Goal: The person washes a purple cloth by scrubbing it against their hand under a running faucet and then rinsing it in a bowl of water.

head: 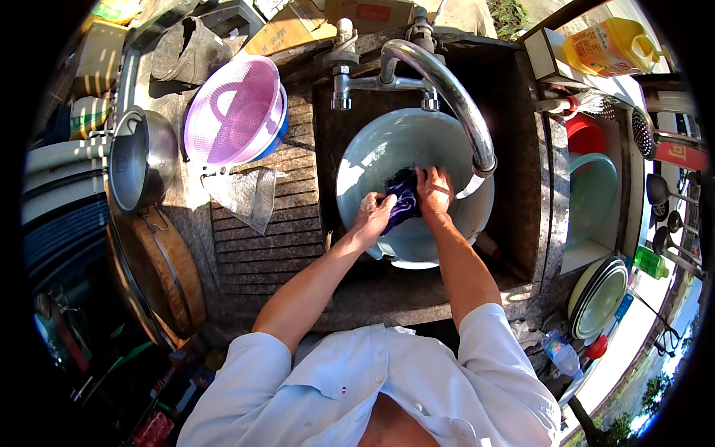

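A large pale basin (357, 145) stands in the stone sink, with a bunched dark purple cloth (403, 204) inside it. On the cloth's left edge, my left hand (375, 213) grips it between thumb and fingers, with some suds on the hand. My right hand (434, 191) lies against the cloth's right side, its fingers blurred; whether they grip it is unclear. Above the basin's right part curves a chrome faucet spout (466, 100), its outlet close to the right hand. Water seems to run from it.
Left on the ribbed stone drainboard (268, 246) are a pink colander (232, 112) over a blue one and a mesh cloth (246, 195). Further left are a steel bowl (142, 159) and a thick wooden chopping board (173, 274). Right of the sink stand stacked enamel basins (600, 299) and a yellow jug (606, 47).
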A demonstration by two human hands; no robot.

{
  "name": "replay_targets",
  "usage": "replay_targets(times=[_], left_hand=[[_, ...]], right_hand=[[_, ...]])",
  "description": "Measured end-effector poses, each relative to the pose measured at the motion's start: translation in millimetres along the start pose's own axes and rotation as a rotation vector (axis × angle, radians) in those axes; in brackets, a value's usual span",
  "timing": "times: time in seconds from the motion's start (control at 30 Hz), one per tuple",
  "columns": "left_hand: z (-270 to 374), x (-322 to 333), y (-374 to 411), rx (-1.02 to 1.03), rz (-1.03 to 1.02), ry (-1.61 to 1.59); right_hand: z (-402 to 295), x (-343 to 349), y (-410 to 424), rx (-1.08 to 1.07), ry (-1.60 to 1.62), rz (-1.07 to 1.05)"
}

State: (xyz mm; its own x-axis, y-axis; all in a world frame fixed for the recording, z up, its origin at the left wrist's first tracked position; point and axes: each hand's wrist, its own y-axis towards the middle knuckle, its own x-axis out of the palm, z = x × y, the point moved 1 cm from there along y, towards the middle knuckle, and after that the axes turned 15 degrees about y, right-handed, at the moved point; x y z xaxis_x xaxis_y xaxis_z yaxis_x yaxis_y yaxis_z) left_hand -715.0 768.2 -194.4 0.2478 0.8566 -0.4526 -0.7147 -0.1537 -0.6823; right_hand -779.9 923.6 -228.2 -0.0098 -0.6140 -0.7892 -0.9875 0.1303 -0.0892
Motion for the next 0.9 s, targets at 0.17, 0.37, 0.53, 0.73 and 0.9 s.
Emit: replay_targets(times=[0.17, 0.37, 0.53, 0.73, 0.9], left_hand=[[-14, 28, 21, -0.291, -0.022, -0.382], [-13, 15, 45, -0.458, -0.301, -1.172], [-11, 8, 41, -0.173, -0.441, -0.938], [-4, 13, 17, -0.335, -0.099, -0.391], [15, 7, 4, -0.405, -0.079, -0.578]], right_hand=[[6, 28, -9, 0.061, -0.208, 0.025], [-67, 18, -52, 0.512, 0.953, -0.362], [-94, -11, -31, 0.23, 0.255, -0.265], [-26, 26, 17, -0.163, -0.044, 0.027], [-27, 35, -4, -0.08, -0.211, 0.013]])
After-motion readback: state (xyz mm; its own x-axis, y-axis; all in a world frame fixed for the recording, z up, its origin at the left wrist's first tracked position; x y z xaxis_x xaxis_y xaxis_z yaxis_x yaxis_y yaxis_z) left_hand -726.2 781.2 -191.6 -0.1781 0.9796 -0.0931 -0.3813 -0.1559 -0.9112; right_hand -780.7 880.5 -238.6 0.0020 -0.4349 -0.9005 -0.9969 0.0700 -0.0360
